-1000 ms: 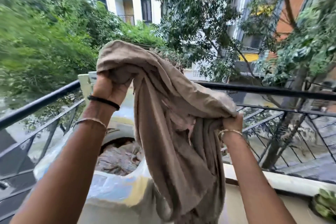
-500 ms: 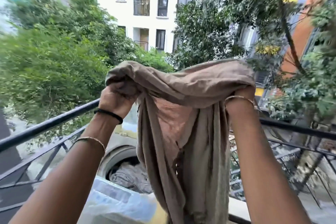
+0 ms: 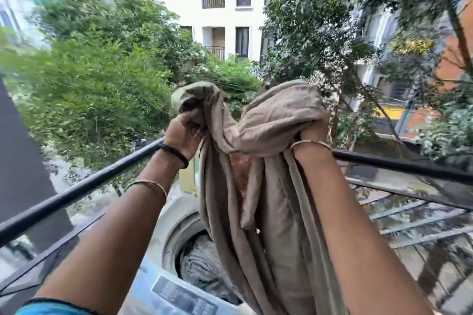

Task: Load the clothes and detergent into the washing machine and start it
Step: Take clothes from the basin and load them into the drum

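Observation:
A long beige-brown cloth [image 3: 258, 186] hangs from both my hands, raised above a top-loading washing machine [image 3: 171, 225]. My left hand [image 3: 183, 133] grips one bunched end of it at the upper left. My right hand [image 3: 313, 133] holds the other end and is mostly wrapped in fabric. The cloth's lower part drapes down over the open drum, where grey clothes [image 3: 202, 268] lie. The machine's control panel [image 3: 184, 296] shows at the bottom under plastic film. No detergent is in view.
A black metal balcony railing [image 3: 76, 194] runs behind the machine from left to right. Beyond it are green trees and a white apartment building. A dark wall [image 3: 20, 161] stands at the left.
My hands have come closer together with the cloth sagging between them. The view has tilted down, showing more of the drum and the control panel.

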### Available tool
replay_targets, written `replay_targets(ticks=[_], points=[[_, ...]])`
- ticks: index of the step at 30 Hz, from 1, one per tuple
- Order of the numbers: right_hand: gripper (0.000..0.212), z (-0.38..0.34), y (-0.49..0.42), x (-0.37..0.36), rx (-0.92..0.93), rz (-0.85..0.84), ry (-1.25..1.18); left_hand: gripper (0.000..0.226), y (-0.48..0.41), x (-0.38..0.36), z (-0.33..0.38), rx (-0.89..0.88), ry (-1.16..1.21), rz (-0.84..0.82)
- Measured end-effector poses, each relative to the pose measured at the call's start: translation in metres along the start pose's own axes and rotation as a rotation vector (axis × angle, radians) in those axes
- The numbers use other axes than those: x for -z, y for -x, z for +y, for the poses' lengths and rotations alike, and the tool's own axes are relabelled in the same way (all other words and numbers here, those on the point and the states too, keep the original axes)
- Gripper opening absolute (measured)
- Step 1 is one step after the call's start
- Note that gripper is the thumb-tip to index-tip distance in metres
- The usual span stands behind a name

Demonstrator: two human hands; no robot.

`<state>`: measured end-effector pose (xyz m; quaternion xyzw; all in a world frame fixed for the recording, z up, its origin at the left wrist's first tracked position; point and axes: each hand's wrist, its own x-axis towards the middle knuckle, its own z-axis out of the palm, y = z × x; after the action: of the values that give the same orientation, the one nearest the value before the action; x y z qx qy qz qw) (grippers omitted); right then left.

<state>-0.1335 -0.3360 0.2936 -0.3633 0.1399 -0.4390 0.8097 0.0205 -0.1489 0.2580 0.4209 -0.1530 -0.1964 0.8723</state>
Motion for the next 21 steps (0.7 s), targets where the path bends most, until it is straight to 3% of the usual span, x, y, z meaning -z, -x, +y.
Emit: replay_targets(ticks=[3,5,10,12,14,17,19,20,21], points=[[0.031,0.048,-0.007,0.003,-0.131,-0.017,-0.058,0.051,-0.018,0.011,-0.028,0.030,-0.079,-0.028],[0.022,0.083,-0.015,0.013,-0.176,-0.025,-0.024,0.039,-0.023,0.019,-0.048,0.025,-0.134,-0.002],[0.032,0.169,-0.027,0.040,-0.311,0.031,-0.006,0.013,-0.041,0.074,-0.106,0.147,-0.326,0.119],[0.029,0.205,-0.025,0.055,-0.351,0.142,0.063,0.040,-0.048,0.100,-0.129,0.224,-0.601,0.178],[0.019,0.246,-0.021,0.085,-0.390,0.234,0.200,0.046,-0.050,0.126,-0.149,0.318,-0.807,0.220],[0.041,0.298,-0.001,0.126,-0.342,0.103,0.820,0.049,-0.061,0.172,-0.191,0.522,-0.965,0.090],[0.035,0.326,0.011,0.153,-0.312,0.083,1.159,0.083,-0.053,0.185,-0.209,0.604,-1.165,0.062],[0.032,0.338,0.018,0.167,-0.342,0.014,1.350,0.093,-0.048,0.185,-0.214,0.625,-1.222,0.030],[0.037,0.356,0.022,0.185,-0.435,-0.144,1.555,0.088,-0.043,0.185,-0.219,0.612,-1.266,-0.029]])
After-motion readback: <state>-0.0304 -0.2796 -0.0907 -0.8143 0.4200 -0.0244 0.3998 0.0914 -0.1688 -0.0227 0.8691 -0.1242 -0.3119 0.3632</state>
